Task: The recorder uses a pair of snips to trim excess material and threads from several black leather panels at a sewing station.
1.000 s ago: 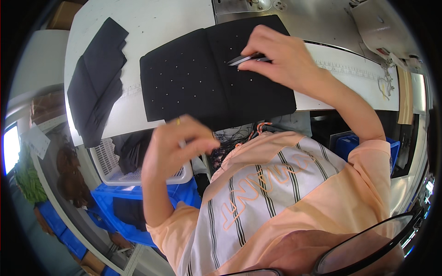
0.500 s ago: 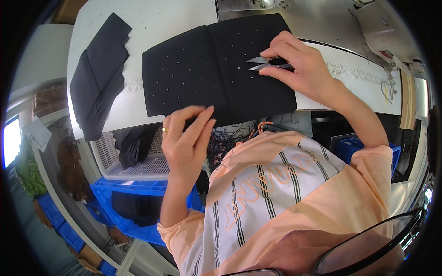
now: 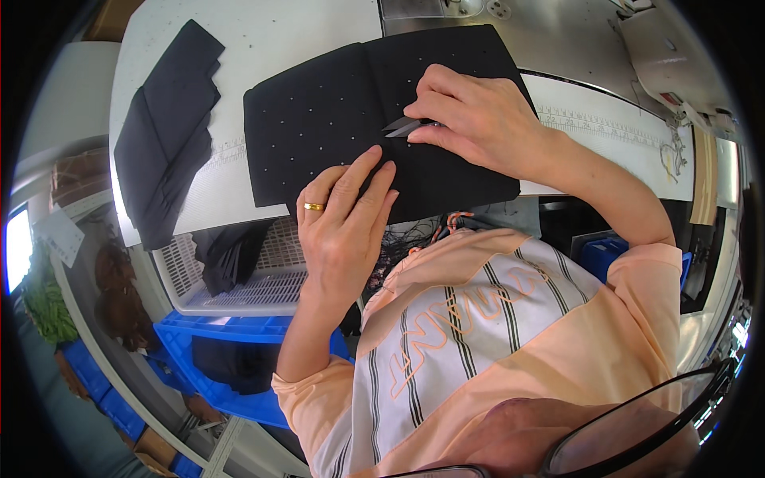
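Note:
A black fabric panel (image 3: 319, 103) dotted with small pale spots lies across the white table, a fold line running down its middle. My right hand (image 3: 478, 119) grips a pair of thread snips (image 3: 405, 127) above the panel, the blades pointing left and slightly apart. Flat on the near part of the fabric rests my left hand (image 3: 339, 207), fingers stretched out and a gold-coloured ring on one of them. The snips' tips are just beyond its fingertips. Most of the snips' handle is hidden in my right hand.
More folded black fabric (image 3: 171, 119) with a stepped edge lies at the table's left. A ruler strip (image 3: 621, 123) runs along the right side, near a metal machine (image 3: 665, 56). Below the table stand a white basket (image 3: 239, 303) with black cloth and a blue crate (image 3: 171, 327).
My right hand has moved left and slightly nearer with the snips. My left hand has moved up and right onto the panel, its fingers now flatter. The snips' blades have come closer together.

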Demonstrator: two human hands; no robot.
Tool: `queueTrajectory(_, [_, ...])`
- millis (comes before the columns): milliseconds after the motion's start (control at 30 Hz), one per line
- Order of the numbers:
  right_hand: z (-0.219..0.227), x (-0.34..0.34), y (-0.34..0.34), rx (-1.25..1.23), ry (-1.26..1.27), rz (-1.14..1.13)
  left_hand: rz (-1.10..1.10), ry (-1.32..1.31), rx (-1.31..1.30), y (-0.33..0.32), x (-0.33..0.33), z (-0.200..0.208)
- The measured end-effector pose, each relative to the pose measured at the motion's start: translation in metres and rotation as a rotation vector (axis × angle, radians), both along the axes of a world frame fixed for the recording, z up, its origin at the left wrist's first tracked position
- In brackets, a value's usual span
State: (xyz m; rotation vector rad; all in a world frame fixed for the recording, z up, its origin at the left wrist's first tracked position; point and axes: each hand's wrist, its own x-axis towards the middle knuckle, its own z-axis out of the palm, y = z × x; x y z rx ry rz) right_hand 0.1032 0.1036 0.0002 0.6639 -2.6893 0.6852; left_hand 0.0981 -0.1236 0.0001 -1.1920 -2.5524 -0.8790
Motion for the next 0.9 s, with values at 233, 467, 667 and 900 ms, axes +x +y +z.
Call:
queueTrajectory(233, [0.002, -0.0021, -0.0015, 0.036, -0.034, 0.007, 0.001, 0.024, 0.009, -0.0026, -0.0026, -0.0042])
queueTrajectory(467, [0.0006, -0.0036, -0.0013, -0.005, -0.023, 0.017, -0.009, -0.031, 0.003, -0.0027, -0.0027, -0.0001])
queueTrajectory(667, [0.0017, -0.0019, 0.0001, -0.028, -0.041, -0.003, -0.003, -0.007, 0.016, -0.0028, -0.0037, -0.0042])
queueTrajectory(900, [0.0003, -0.0023, -0.0015, -0.014, -0.012, -0.003, -0.001, -0.026, 0.015, -0.0023, -0.0026, -0.0015])
